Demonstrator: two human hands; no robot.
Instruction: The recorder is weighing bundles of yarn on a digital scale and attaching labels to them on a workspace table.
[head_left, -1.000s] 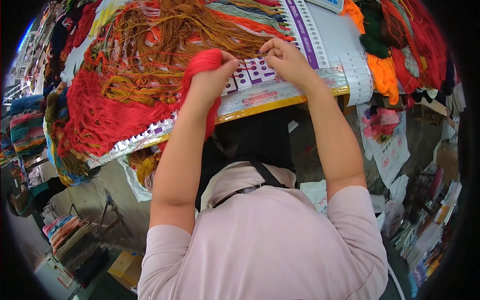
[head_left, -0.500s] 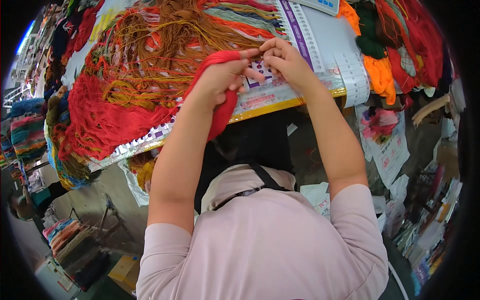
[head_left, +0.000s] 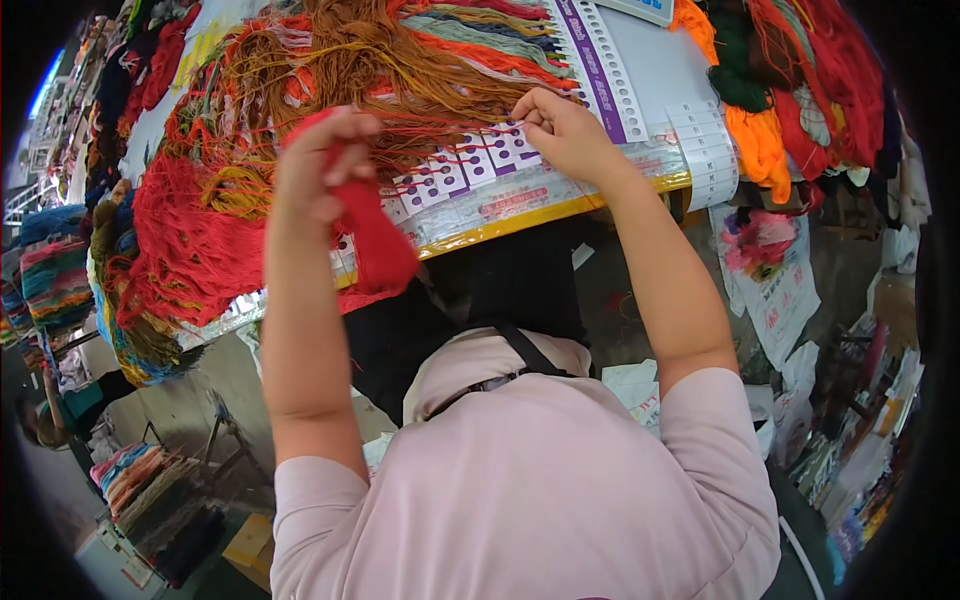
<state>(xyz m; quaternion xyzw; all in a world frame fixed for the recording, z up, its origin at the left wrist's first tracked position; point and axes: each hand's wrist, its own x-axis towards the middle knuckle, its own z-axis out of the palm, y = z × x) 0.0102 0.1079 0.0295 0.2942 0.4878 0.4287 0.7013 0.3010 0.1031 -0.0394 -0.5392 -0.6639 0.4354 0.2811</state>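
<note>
My left hand (head_left: pixel 322 165), somewhat blurred, is closed on a skein of red thread (head_left: pixel 378 240). The skein passes over the hand and hangs past the table's near edge. To the right, my right hand (head_left: pixel 572 132) pinches the end of a thin reddish thread beside a white card with punched holes (head_left: pixel 455 172). That thread appears to stretch leftward toward my left hand. Behind both hands spreads a thick tangle of brown thread (head_left: pixel 350 45), with orange and grey-green strands laid out to a purple-and-white holed card (head_left: pixel 597 75).
A heap of red thread (head_left: pixel 190 235) covers the table's left end. At right lie white paper label strips (head_left: pixel 705 150), an orange skein (head_left: pixel 757 150) and more skeins. A grey device (head_left: pixel 640 8) sits at the back. Another person (head_left: pixel 85 395) is at far left.
My left hand has moved left, away from my right hand, carrying the red skein. My right hand has shifted only slightly, its fingers still pinched. More of the white holed card shows between them.
</note>
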